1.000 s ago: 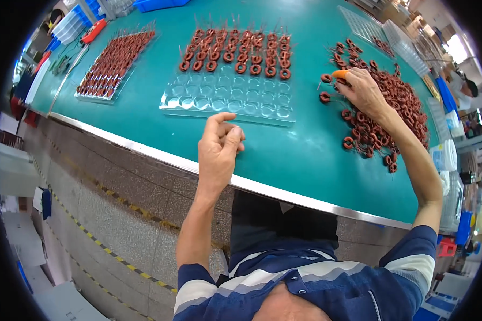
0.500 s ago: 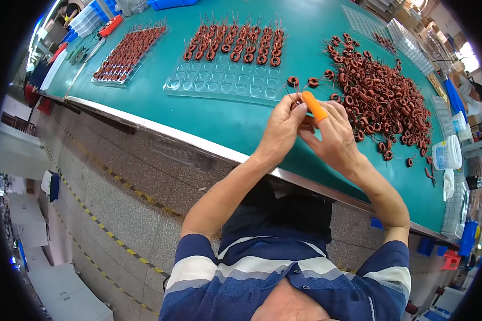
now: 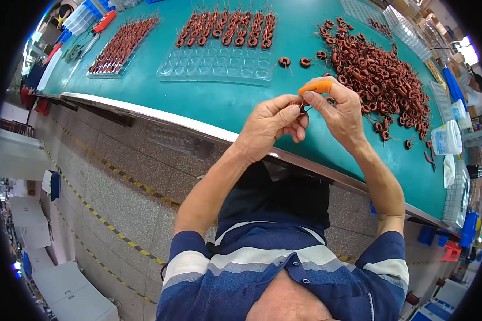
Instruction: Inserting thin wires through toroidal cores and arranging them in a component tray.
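Note:
My left hand (image 3: 262, 128) is closed, pinching a small copper-wound ring coil (image 3: 293, 104) between thumb and forefinger. Fingers cover most of that coil. Close beside it on the right, my right hand (image 3: 344, 115) wears an orange finger cot (image 3: 315, 87) on its forefinger. Its thumb and forefinger press together near the coil's thin wire leads; whatever lies inside this pinch is too small to make out. Beyond my hands, a clear plastic tray (image 3: 214, 78) carries rows of coils (image 3: 240, 40) in its far part, while its near pockets hold none.
A large heap of loose ring coils (image 3: 380, 80) covers the green table's right side. Two single coils (image 3: 285, 62) lie between heap and tray. A second filled tray (image 3: 118, 51) stands at the left. A white tub (image 3: 446, 139) sits near the right edge.
My hands have come nearer to me and moved slightly apart. The right forefinger with the orange cot has swung from pointing down to lying nearly level. The view has shifted a little.

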A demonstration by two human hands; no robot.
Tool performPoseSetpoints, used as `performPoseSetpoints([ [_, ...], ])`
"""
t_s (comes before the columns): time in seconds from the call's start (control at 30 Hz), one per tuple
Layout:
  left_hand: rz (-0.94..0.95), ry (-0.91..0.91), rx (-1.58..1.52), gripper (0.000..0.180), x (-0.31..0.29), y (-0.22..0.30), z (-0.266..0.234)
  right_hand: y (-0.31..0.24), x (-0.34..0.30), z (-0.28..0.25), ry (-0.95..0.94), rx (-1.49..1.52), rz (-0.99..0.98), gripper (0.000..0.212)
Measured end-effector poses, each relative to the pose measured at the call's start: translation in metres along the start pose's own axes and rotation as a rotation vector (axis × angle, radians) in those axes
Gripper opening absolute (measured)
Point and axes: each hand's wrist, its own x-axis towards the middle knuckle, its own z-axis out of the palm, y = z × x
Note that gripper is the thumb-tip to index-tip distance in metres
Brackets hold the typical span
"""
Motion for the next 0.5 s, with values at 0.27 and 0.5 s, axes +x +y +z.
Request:
performPoseSetpoints([
  [0.27, 0.23, 0.201, 0.144, 0.018, 0.006, -0.013, -0.001, 0.006, -0.008, 0.017, 0.196, -0.28, -0.187, 0.011],
  [0.5, 0.549, 0.273, 0.979, 0.024, 0.007, -0.019, -0.001, 0.001, -0.011, 0.02, 0.238, -0.525, -0.561, 0.011],
])
